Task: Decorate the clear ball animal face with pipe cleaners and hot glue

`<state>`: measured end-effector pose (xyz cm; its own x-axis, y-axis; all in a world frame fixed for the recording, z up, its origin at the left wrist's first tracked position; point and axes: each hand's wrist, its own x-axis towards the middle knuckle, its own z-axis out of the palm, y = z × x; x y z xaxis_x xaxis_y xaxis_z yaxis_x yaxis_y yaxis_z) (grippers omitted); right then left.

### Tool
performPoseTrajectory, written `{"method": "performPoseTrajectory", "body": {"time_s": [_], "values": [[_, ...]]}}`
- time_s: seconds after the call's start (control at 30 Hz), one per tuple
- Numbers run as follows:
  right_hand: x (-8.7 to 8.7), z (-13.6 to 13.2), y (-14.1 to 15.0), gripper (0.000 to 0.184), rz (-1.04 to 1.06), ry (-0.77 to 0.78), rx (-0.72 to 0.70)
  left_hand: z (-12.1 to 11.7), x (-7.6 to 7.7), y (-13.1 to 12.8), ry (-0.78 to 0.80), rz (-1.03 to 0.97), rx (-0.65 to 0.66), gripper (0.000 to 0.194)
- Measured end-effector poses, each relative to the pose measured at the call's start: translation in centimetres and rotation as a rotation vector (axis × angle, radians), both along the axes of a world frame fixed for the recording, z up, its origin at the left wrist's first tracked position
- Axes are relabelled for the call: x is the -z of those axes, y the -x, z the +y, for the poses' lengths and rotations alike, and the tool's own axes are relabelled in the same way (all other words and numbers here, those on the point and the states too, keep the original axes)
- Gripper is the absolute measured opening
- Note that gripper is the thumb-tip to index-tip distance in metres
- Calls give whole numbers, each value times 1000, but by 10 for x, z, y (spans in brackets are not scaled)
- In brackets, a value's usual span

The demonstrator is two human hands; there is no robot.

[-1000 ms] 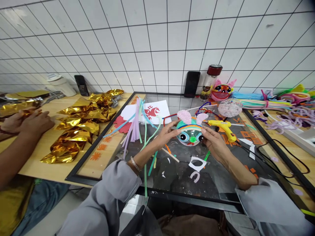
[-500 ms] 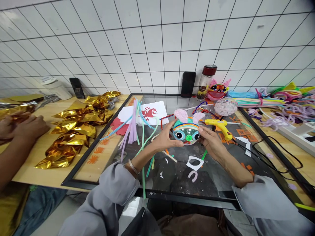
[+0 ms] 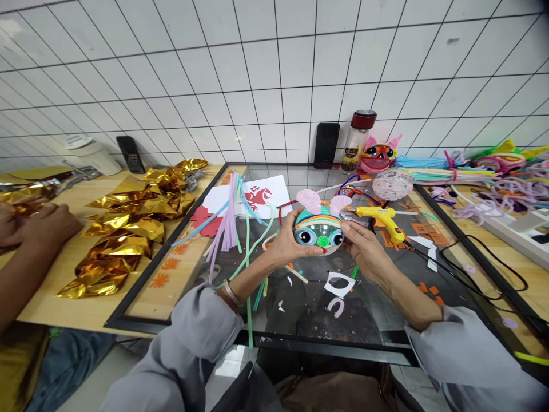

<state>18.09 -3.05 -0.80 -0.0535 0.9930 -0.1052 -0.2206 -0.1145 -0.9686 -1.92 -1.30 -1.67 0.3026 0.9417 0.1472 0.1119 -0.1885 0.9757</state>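
Where the near side of the black-framed panel [image 3: 309, 320] faces you, a pale pink U-shaped scrap [image 3: 335, 308] lies just below a white paper piece with an oval cut-out [image 3: 339, 284]. Beyond these, you hold the big-eyed, pink-eared animal-head ornament [image 3: 319, 232] above the panel, between both hands. Your left hand [image 3: 286, 243] is partly closed around one side, its thumb along the lower front; your right hand [image 3: 362, 245] has the opposite edge between thumb and fingers, though some fingertips are hidden. Just right of the ornament sits a yellow glue gun [image 3: 381, 220]. To your left, lilac pipe cleaners [image 3: 227, 223] lie partly over a white sheet with a red print [image 3: 266, 197]. Farther off, near the tiled wall [image 3: 257, 74], a black phone [image 3: 326, 146] leans beside a jar with a dark red lid [image 3: 357, 146].
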Motion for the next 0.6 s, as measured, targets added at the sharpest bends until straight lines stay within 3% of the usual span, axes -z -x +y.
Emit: {"method": "performPoseTrajectory", "body": {"time_s": [0.27,0.37,0.43,0.5,0.6], "values": [[1,1,-3,44,-60,-51,-25,0,0,0,8,-103,-12,109],[5,0,-6,46,-207,-147,18,0,-2,0,5,-101,-30,108],[5,-4,-10,47,-398,-337,136,0,-2,1,4,-99,-37,110],[0,-9,-13,49,-642,-624,259,0,-2,1,-2,-98,-33,112],[-8,-18,-14,54,-965,-979,277,1,-2,1,-8,-101,-11,114]]}}
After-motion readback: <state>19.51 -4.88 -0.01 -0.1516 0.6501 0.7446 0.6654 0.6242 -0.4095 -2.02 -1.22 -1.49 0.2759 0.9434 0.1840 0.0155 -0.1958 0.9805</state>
